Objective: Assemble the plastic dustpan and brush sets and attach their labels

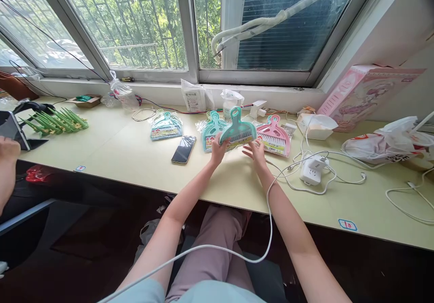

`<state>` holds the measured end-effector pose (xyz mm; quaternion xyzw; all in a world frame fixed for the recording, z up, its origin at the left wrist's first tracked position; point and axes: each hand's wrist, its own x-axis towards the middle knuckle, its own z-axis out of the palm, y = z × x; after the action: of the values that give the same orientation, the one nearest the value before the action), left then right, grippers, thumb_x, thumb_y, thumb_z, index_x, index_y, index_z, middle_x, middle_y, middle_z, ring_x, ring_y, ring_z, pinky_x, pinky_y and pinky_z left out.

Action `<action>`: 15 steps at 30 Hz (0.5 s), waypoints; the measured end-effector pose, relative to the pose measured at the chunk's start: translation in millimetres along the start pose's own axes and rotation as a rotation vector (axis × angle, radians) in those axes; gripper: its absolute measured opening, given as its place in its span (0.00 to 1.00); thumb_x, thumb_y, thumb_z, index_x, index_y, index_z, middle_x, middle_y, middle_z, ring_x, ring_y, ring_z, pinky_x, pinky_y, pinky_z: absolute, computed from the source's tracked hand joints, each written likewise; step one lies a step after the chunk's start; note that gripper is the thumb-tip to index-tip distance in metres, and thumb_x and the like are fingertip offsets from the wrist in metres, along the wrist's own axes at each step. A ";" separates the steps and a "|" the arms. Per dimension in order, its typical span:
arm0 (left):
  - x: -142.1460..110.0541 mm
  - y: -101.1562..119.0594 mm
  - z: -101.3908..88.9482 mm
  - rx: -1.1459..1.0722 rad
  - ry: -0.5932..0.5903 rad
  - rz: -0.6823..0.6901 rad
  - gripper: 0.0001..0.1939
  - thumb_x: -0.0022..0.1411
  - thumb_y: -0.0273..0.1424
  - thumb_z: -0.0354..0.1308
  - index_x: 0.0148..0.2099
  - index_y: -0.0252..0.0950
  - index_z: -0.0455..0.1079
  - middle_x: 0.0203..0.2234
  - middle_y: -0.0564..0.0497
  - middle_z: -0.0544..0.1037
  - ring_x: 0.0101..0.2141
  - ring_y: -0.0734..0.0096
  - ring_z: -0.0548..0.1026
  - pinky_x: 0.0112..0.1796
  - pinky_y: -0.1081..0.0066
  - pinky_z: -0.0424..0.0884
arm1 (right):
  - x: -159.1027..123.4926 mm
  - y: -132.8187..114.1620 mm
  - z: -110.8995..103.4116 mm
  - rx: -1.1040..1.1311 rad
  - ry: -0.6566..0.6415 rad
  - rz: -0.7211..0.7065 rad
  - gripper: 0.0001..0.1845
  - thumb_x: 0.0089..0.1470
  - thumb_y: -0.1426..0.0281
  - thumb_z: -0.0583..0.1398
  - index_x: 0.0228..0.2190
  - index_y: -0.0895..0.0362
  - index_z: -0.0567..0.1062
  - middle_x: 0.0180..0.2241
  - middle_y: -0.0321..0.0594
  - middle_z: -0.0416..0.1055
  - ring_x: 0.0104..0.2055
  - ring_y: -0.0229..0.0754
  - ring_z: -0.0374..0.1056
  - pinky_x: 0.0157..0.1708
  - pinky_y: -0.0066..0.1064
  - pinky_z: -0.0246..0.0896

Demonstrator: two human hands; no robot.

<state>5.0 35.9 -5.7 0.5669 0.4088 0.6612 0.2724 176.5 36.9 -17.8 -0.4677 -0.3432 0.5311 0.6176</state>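
A teal mini dustpan [236, 124] with a brush and a yellow label is held upright over the table. My left hand [219, 150] grips it at its lower left corner, fingers closed on the edge. Beside its lower right corner, my right hand [255, 151] has its fingers stretched apart; whether they touch the dustpan is hard to tell. Just behind to the left lies another teal dustpan set [210, 133], partly covered by the held one. To the right is a pink dustpan set [274, 135] with a white brush. Further left rests a light blue dustpan set [166, 125] in clear wrapping.
A phone [183, 149] lies left of my arms. White cables run around a power strip [312, 169] on the right, and one crosses over my right arm. A tissue pack [317, 126], pink box [364, 97] and plastic bag [389, 142] stand beyond. Another person's hand [8, 153] is far left.
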 end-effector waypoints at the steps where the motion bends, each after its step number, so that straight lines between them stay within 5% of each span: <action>1: -2.3 2.1 1.1 0.020 0.017 0.006 0.19 0.60 0.45 0.60 0.46 0.38 0.72 0.34 0.48 0.76 0.36 0.63 0.73 0.39 0.64 0.69 | -0.2 0.6 0.0 -0.016 -0.014 0.011 0.28 0.44 0.60 0.68 0.44 0.47 0.62 0.44 0.38 0.70 0.37 0.42 0.75 0.33 0.34 0.77; 8: -8.1 9.5 -0.8 0.065 0.092 0.036 0.19 0.61 0.46 0.58 0.47 0.39 0.72 0.30 0.50 0.75 0.30 0.67 0.72 0.35 0.66 0.69 | 2.4 -2.3 -2.1 -0.041 -0.139 0.127 0.16 0.43 0.57 0.67 0.30 0.53 0.70 0.31 0.38 0.76 0.25 0.35 0.71 0.23 0.25 0.66; 15: -5.5 14.8 -4.4 0.058 0.139 0.035 0.16 0.59 0.44 0.61 0.44 0.39 0.73 0.30 0.50 0.76 0.32 0.65 0.73 0.37 0.65 0.70 | 1.9 -6.6 -2.8 -0.092 -0.187 0.069 0.14 0.39 0.59 0.67 0.26 0.55 0.74 0.29 0.38 0.76 0.24 0.35 0.70 0.23 0.26 0.63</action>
<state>3.3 22.8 3.9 0.5345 0.4358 0.6914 0.2152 181.7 38.2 -12.6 -0.4555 -0.4072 0.5770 0.5419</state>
